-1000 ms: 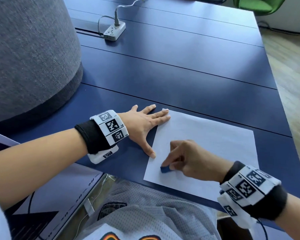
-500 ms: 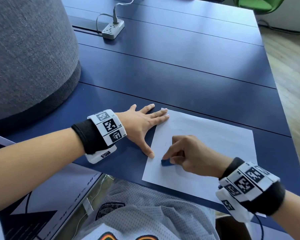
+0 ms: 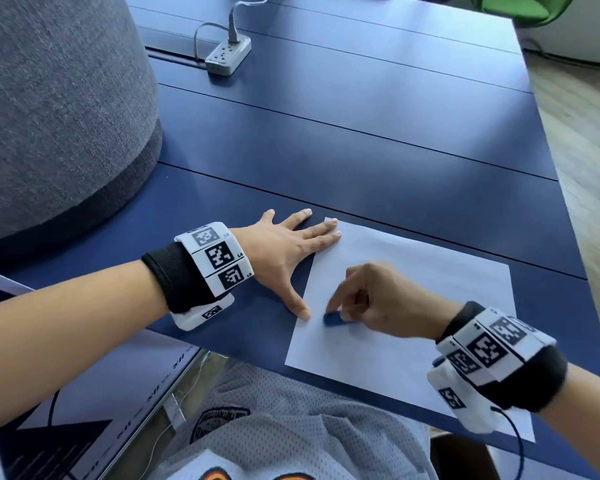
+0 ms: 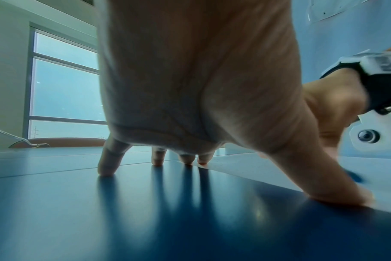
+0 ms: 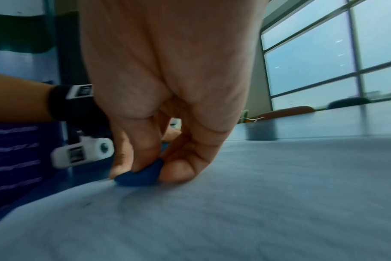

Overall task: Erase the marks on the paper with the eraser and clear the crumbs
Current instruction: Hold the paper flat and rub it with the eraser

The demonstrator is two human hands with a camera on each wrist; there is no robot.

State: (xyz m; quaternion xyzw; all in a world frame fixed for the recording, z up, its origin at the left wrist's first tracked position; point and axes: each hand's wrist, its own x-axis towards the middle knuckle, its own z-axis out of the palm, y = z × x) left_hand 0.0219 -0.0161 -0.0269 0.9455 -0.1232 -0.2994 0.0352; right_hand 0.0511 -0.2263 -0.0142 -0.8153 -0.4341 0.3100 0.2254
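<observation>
A white sheet of paper lies on the dark blue table near its front edge. My right hand pinches a small blue eraser between thumb and fingers and presses it on the paper's left part. The right wrist view shows the eraser flat on the paper. My left hand lies flat with fingers spread, two fingertips on the paper's far left corner and the thumb at its left edge. The left wrist view shows that hand on the table. No marks or crumbs are clear.
A big grey fabric-covered round body stands at the left on the table. A white power strip with a cable lies at the back. A laptop sits at the near left. The wooden floor is to the right.
My right hand has slid the eraser back and forth over the paper's left part and now has it close to the left thumb. The left hand stays put.
</observation>
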